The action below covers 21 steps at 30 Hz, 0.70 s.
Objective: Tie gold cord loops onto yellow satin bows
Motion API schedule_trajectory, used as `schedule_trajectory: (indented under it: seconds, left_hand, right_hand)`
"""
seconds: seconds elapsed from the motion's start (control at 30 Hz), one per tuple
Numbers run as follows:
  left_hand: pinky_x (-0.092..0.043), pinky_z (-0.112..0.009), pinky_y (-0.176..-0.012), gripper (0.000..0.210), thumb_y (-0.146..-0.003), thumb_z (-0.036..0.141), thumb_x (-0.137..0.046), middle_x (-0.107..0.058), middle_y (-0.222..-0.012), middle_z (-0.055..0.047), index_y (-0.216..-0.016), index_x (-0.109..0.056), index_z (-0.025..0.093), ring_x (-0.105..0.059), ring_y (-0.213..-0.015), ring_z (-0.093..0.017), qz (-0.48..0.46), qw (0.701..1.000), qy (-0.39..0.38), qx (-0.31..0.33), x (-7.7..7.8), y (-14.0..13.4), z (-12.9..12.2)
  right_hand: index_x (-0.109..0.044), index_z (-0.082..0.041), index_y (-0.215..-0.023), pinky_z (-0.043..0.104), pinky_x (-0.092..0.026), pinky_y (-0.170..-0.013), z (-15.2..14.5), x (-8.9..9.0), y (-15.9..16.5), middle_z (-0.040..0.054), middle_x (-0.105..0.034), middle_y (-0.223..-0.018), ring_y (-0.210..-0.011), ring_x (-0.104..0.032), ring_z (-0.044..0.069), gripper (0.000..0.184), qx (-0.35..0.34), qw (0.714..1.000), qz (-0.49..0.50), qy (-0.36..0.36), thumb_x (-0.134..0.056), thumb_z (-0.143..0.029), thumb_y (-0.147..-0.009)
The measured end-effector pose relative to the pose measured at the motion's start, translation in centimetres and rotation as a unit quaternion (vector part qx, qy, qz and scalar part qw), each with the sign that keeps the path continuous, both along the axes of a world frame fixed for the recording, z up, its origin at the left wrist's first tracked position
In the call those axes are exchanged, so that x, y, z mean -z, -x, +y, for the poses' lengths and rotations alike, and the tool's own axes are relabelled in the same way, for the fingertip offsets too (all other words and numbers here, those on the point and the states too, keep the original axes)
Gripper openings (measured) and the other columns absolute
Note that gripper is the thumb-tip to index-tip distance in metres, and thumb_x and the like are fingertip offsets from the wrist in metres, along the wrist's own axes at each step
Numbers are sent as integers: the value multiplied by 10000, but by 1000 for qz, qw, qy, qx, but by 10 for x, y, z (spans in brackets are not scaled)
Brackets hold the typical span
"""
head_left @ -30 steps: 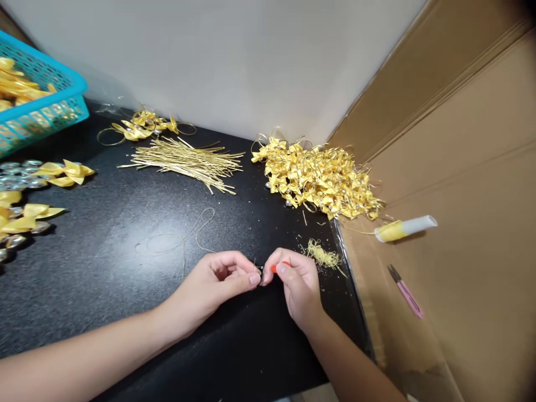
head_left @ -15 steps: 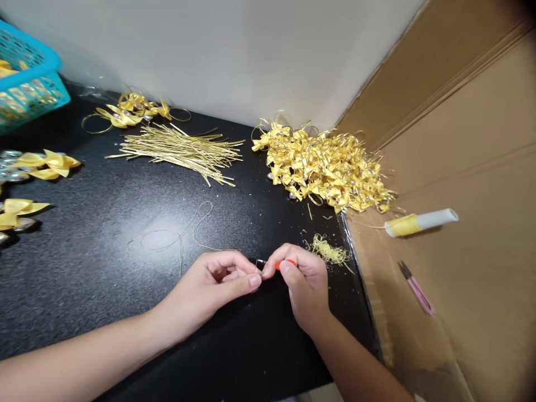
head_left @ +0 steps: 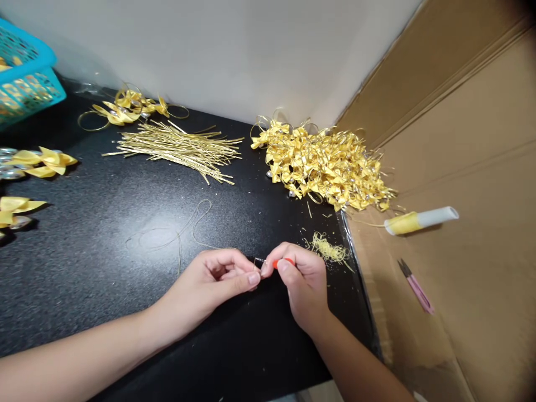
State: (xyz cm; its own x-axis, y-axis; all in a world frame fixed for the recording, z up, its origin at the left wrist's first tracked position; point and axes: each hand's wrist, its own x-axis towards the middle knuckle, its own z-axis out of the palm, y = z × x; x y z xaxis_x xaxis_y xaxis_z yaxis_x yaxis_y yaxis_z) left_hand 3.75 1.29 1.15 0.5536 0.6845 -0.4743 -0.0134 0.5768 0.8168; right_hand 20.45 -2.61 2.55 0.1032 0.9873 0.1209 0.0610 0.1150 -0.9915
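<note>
My left hand (head_left: 221,276) is closed in a pinch, thumb against forefinger, on the end of a thin thread (head_left: 201,223) that trails in loops across the black table. Whether a needle is also in that pinch is too small to tell. Between thumb and bent forefinger, my right hand (head_left: 304,282) grips a small red-handled needle threader (head_left: 283,263). Its fine wire (head_left: 260,261) bridges the small gap between the hands, and the fingertips nearly meet.
Gold twist ties (head_left: 180,148) lie beyond my hands, beside a heap of yellow ribbon bows (head_left: 322,162). Thread scraps (head_left: 330,248) are near my right hand. Pink thread snips (head_left: 416,287) and a yellow thread spool (head_left: 402,223) rest on cardboard. A blue basket (head_left: 33,70) stands left.
Both hands keep nearly the same pose, fingertips together. The red handle has shifted very slightly left, and the whole view has moved a little.
</note>
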Motion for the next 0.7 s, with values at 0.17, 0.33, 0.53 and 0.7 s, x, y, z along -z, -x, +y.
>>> schedule_trajectory:
  seconds: [0.17,0.33,0.53,0.7]
  left_hand:
    - [-368,-181,-527,272,-653,423,-835,-637,-588,15,-657,-729,172,-487,-547,-86,0,1000,11,-3,-2,0,0]
    - [-366,-159,-540,231,-656,373,-848,-660,-593,21,-645,-733,173,-497,-553,-70,-19,1000,15,-8,-4,-1,0]
    - [-370,-149,-535,244,-669,391,-852,-656,-595,27,-659,-737,177,-502,-550,-61,-25,999,26,-5,-2,0,0]
    - [-373,-138,-531,251,-673,400,-853,-662,-593,29,-661,-737,178,-509,-544,-53,-33,999,26,-3,-2,0,0]
  right_hand:
    - [-627,-188,-603,263,-454,-622,0,1,-1,0,-653,-649,-609,-584,125,269,0,1000,-1,-6,-494,-135,-830]
    - [-631,-188,-617,275,-453,-622,-2,4,-1,3,-651,-654,-610,-582,132,263,-3,1000,13,3,-499,-143,-840]
    - [-628,-189,-609,265,-456,-612,-1,2,-1,1,-655,-653,-604,-588,127,264,1,1000,3,2,-499,-132,-833]
    - [-619,-187,-599,257,-467,-618,0,-1,0,-2,-656,-646,-606,-599,122,266,6,1000,-10,-6,-504,-133,-832]
